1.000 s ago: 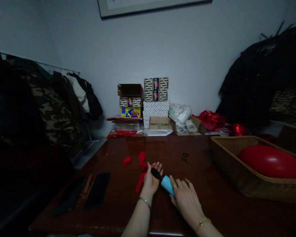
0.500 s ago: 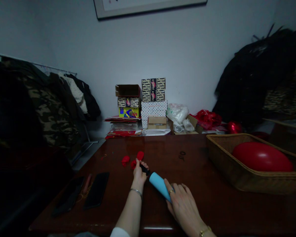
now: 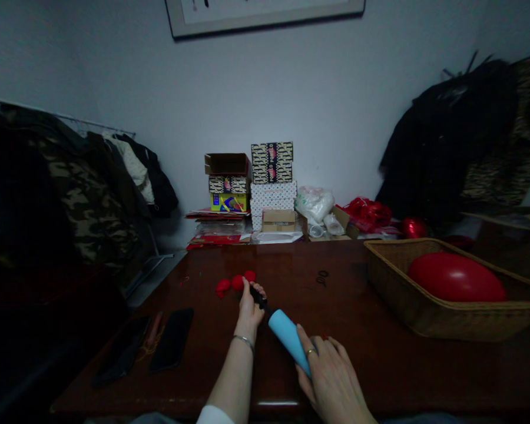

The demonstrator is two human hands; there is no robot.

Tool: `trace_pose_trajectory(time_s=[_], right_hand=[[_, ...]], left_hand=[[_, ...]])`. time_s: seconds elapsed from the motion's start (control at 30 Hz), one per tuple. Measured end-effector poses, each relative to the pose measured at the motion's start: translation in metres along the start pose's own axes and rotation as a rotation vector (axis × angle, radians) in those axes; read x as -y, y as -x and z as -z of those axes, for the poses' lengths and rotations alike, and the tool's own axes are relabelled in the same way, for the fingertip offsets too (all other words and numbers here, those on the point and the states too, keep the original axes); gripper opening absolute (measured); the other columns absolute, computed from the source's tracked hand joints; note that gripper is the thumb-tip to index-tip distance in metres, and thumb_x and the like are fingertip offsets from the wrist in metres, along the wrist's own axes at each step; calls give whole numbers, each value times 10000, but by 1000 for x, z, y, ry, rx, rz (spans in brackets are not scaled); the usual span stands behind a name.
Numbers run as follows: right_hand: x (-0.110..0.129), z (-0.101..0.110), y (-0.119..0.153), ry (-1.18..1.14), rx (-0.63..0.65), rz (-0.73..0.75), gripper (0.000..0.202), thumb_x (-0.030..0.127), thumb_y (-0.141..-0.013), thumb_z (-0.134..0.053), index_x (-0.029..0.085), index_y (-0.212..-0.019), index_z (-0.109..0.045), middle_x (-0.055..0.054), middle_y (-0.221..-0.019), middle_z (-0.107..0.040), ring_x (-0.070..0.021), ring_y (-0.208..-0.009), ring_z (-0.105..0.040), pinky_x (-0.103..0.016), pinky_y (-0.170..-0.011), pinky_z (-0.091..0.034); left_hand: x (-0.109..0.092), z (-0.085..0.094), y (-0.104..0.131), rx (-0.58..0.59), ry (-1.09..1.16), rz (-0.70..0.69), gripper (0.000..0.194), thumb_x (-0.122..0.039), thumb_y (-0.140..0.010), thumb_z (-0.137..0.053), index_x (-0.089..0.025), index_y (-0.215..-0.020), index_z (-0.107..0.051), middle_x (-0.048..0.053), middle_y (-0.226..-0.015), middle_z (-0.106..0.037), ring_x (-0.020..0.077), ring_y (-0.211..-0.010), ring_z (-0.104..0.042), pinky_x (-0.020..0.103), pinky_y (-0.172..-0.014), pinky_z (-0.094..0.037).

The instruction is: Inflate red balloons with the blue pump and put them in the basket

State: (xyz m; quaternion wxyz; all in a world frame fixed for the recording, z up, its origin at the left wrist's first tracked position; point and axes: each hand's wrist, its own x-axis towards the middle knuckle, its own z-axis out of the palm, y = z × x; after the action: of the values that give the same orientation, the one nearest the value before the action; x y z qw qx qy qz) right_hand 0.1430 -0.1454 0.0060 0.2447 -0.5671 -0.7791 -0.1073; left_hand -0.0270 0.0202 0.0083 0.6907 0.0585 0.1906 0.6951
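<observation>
A light blue balloon hand pump [image 3: 287, 335] slants across the middle of the table, its black end pointing away from me. My left hand [image 3: 251, 303] is closed round that black end. Round the blue barrel wraps my right hand [image 3: 329, 368], nearer to me. Just beyond my left fingertips are small red balloons [image 3: 237, 282], not blown up, in a few rounded lumps. Whether one of them sits on the nozzle, I cannot tell, since my fingers cover it.
At right a wicker basket [image 3: 424, 315] holds a large inflated red balloon [image 3: 457, 277]. Dark scissors [image 3: 322, 278] lie beyond the pump. Two dark phones, one a black phone [image 3: 172, 340], lie at left with a pinkish stick [image 3: 154, 328] between them. Stacked boxes [image 3: 271, 162] stand against the wall.
My right hand has drawn slightly back toward me with the blue barrel. The middle red lump has shifted up and looks rounder. The whole view has moved a little.
</observation>
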Motion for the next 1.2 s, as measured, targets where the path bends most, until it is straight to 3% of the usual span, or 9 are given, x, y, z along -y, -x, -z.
trace_pose_trajectory(time_s=[0.3,0.67,1.0,1.2], right_hand=[[12,-1,-18,81,71,-81,533,194,-790,-482,185,-1319,-416,-73,-915,-597,-213,-849,-540,-389,-866,-330],[20,-5,-14,82,68,-69,532,190,-792,-502,215,-1316,-416,-63,-916,-592,-223,-867,-537,-409,-876,-330],[-7,-7,21,75,-58,22,662,219,-733,-538,226,-1358,-322,-45,-888,-604,-217,-798,-544,-412,-859,-344],[-25,-4,37,57,-81,88,723,258,-764,-524,256,-1412,-205,-26,-910,-616,-206,-790,-559,-393,-845,-362]], left_hand=[[19,2,10,-4,-31,-12,244,-336,-834,-598,-166,-729,-458,-70,-565,-393,21,-403,-393,129,-390,-367],[5,13,-6,-108,-123,-43,279,-286,-881,-529,-174,-667,-390,-79,-526,-334,13,-348,-312,125,-312,-256],[-7,5,-9,-94,-93,-63,305,-346,-865,-548,-183,-665,-385,-81,-527,-324,14,-343,-303,121,-293,-236],[-1,-4,-3,-53,-53,-29,328,-419,-852,-540,-175,-676,-409,-77,-528,-324,14,-348,-302,123,-294,-239]])
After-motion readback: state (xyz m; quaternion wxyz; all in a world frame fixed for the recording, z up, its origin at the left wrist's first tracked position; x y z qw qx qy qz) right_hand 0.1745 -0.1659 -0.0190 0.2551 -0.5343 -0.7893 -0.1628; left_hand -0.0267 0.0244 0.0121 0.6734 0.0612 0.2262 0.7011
